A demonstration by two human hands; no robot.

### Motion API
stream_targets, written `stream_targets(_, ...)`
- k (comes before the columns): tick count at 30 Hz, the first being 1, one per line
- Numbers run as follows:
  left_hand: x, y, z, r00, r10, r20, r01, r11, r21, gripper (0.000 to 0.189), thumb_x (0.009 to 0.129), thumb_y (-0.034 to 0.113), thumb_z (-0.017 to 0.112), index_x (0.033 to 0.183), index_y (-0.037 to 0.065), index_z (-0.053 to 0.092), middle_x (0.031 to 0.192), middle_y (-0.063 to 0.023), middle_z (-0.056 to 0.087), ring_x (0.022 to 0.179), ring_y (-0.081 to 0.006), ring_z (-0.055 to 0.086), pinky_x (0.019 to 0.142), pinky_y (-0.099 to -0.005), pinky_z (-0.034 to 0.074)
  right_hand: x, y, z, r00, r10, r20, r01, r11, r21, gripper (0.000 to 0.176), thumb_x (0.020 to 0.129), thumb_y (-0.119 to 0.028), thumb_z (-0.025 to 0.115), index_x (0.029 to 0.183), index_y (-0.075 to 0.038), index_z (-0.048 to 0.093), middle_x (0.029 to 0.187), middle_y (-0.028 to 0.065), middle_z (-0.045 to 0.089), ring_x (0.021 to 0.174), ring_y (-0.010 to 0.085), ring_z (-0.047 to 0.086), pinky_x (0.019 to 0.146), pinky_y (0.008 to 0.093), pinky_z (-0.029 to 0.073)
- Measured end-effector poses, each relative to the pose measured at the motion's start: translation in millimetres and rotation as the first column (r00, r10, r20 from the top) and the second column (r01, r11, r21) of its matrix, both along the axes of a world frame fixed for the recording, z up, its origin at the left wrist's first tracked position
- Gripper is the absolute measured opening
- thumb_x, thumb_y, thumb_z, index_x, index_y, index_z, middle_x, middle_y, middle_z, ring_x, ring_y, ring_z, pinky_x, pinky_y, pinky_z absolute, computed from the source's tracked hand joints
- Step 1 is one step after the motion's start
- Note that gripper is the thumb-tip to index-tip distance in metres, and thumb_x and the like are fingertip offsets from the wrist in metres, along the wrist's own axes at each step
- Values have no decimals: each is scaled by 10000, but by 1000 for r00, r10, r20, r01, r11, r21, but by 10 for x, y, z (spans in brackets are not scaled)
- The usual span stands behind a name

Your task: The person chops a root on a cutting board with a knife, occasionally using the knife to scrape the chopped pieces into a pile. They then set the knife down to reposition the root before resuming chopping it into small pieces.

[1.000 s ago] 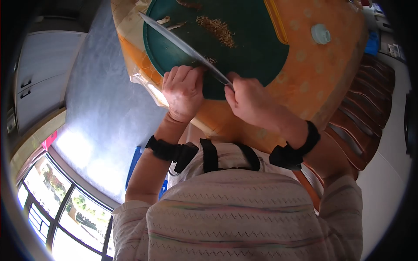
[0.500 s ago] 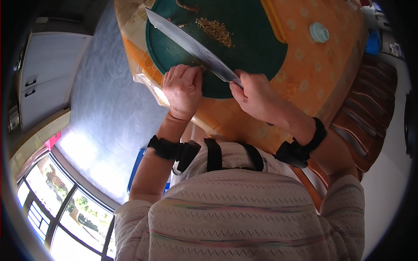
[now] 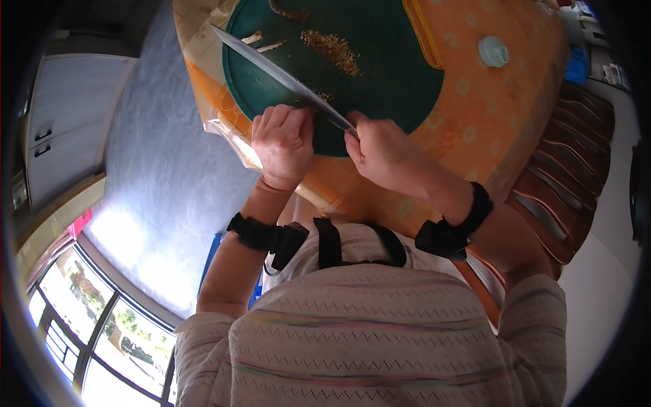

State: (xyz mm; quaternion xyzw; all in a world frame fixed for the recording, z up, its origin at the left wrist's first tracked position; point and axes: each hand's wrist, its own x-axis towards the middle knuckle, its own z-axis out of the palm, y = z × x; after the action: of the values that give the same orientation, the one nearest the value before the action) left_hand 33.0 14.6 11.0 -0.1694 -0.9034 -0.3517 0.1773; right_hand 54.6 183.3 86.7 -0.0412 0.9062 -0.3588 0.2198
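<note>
My right hand (image 3: 383,148) is wrapped round the handle of a large kitchen knife (image 3: 271,70), whose blade points to the upper left across a green cutting board (image 3: 400,88). At the board's near edge, my left hand (image 3: 283,141) is closed, its fingertips curled beside the blade; whatever it grips is hidden. A heap of chopped brown bits (image 3: 332,50) lies beyond the knife, and a few more crumbs sit by the blade. Two pale strips (image 3: 261,42) rest near the knife's tip. A brown, root-like piece (image 3: 287,11) lies at the top of the board.
The board lies on an orange patterned tablecloth (image 3: 468,115). A pale green lid-like object (image 3: 493,51) stands to the right. The board has a yellow handle edge (image 3: 424,34). A brown wooden chair (image 3: 563,169) is at the right, and the table edge runs along the left.
The knife and my right hand have moved left and turned slightly, so the blade lies closer to my left fingers. More crumbs and the pale strips now show by the blade.
</note>
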Motion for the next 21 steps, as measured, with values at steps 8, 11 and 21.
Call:
stream_targets(8,15,6,-6,1000,15,2,-15,1000,26,77,709,49,708,751,98,666,730,-29,587,714,-235,581,661,-345,433,-51,61,54,1000,-15,-4,15,1000,12,117,868,-117,527,820,-11,540,661,195,614,665,399,625,595,477,500)
stream_targets(11,17,-4,-43,999,33,-14,-32,999,35,80,701,77,718,733,117,657,729,-14,576,714,-224,574,649,-346,421,-43,63,106,1000,1,15,-1,999,34,132,867,-114,526,796,-4,538,654,199,609,666,397,624,593,473,498)
stream_targets(21,28,11,31,999,46,13,-46,998,38,80,703,25,715,756,72,677,724,-46,601,705,-244,588,664,-342,451,-57,100,168,998,-3,62,5,999,-33,139,894,-98,523,831,24,538,602,205,548,563,371,573,523,414,443)
